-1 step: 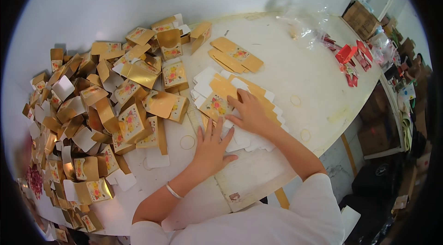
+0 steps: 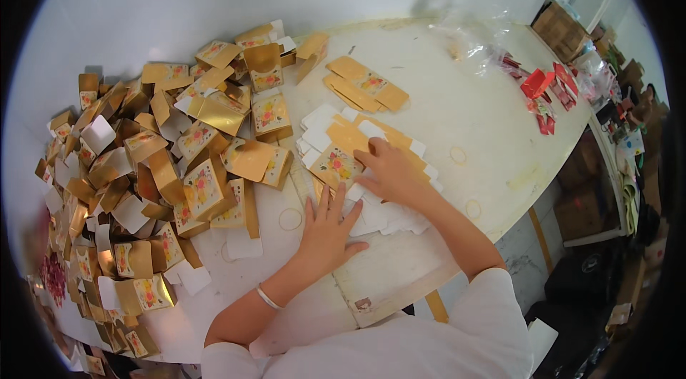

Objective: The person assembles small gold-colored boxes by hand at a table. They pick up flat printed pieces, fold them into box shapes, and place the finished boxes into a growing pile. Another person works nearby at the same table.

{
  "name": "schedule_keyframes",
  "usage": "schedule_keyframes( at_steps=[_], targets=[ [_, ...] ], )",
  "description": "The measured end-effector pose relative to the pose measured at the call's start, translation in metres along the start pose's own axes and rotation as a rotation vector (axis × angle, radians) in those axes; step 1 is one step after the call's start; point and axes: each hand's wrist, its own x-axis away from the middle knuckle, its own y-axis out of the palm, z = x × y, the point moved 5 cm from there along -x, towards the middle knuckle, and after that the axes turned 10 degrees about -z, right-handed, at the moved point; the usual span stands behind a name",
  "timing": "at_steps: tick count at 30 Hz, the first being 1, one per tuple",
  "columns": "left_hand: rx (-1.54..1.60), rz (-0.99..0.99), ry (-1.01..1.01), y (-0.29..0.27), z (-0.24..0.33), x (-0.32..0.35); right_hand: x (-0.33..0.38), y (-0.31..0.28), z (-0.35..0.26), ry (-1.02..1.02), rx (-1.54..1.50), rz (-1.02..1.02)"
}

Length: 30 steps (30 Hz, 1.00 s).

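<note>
Flat, unfolded gold box blanks (image 2: 334,166) with a floral print and white flaps lie fanned in an overlapping pile at the middle of the table. My left hand (image 2: 325,236) rests at the pile's near left edge, fingers spread and fingertips touching the printed blank on top. On the right side of that same blank lies my right hand (image 2: 389,175), its fingers bent and slightly apart. Nothing shows gripped in either hand, though the right palm hides part of the pile. A smaller stack of flat gold blanks (image 2: 368,86) sits just beyond.
A large heap of folded gold boxes (image 2: 207,190), many with flaps raised, covers the table's left side. Clear plastic bags (image 2: 479,40) and red packets (image 2: 537,84) lie at the far right. Beyond the right edge stand cardboard boxes (image 2: 559,30) and a cluttered shelf.
My right hand's fingers and thumb have shifted very slightly to the right over the top blank. My left hand stays where it was.
</note>
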Motion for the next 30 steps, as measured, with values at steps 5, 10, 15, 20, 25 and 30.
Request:
schedule_keyframes(
  at_steps=[5,10,15,20,25,30],
  targets=[
    [-0.003,-0.020,0.032,-0.002,-0.001,0.003,-0.040,-0.025,-0.019,-0.451,0.026,0.377],
    [0.425,0.013,-0.003,-0.021,-0.021,0.004,-0.071,0.014,-0.023,-0.464,0.009,0.212],
    [1.020,0.458,-0.014,-0.067,-0.051,0.016,-0.060,-0.028,-0.044,-0.462,-0.108,0.470],
    [1.622,0.070,0.057,-0.057,-0.057,0.023,-0.027,-0.080,-0.129,-0.685,-0.293,0.696],
    [1.654,0.107,0.202,-0.081,-0.048,0.044,-0.013,-0.083,-0.152,-0.766,-0.545,0.714],
    [1.477,0.472,0.188,-0.110,-0.058,0.042,-0.026,-0.084,-0.129,-0.463,-1.380,0.806]
  ],
)
